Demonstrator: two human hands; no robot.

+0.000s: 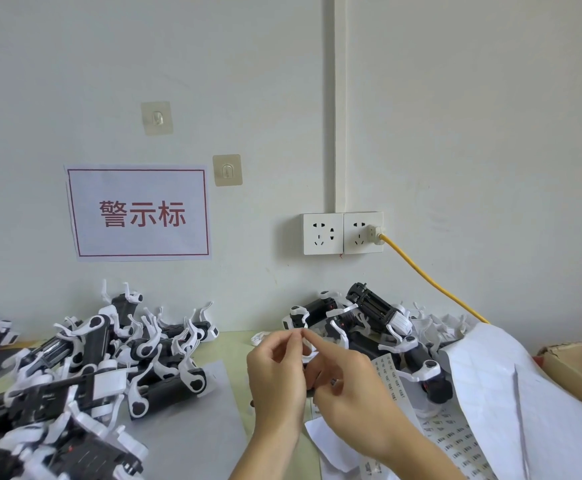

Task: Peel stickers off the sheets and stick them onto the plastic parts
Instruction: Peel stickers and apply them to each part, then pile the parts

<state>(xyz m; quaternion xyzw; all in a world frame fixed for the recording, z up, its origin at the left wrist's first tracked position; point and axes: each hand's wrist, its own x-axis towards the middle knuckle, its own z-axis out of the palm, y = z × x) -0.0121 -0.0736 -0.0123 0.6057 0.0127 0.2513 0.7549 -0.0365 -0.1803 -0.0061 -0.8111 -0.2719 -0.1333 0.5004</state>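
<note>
Meeting above the table's middle, the left hand (277, 370) and right hand (346, 382) pinch at a small white sticker (307, 348) between fingertips, fingers curled; a dark plastic part (312, 391) sits partly hidden beneath them. Sticker sheets (456, 438) lie just right of the hands. Piles of black-and-white plastic parts (85, 368) flank both sides. Wall socket (341, 233) behind.

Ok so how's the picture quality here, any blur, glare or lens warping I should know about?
Head view: soft, even light with no hard shadows or glare; wide-angle bending shows in the wall trunking and tilted red-lettered sign; the left hand and right hand are slightly soft, as is the print on the sticker sheets; the plastic parts blur toward the bottom-left corner.
</note>
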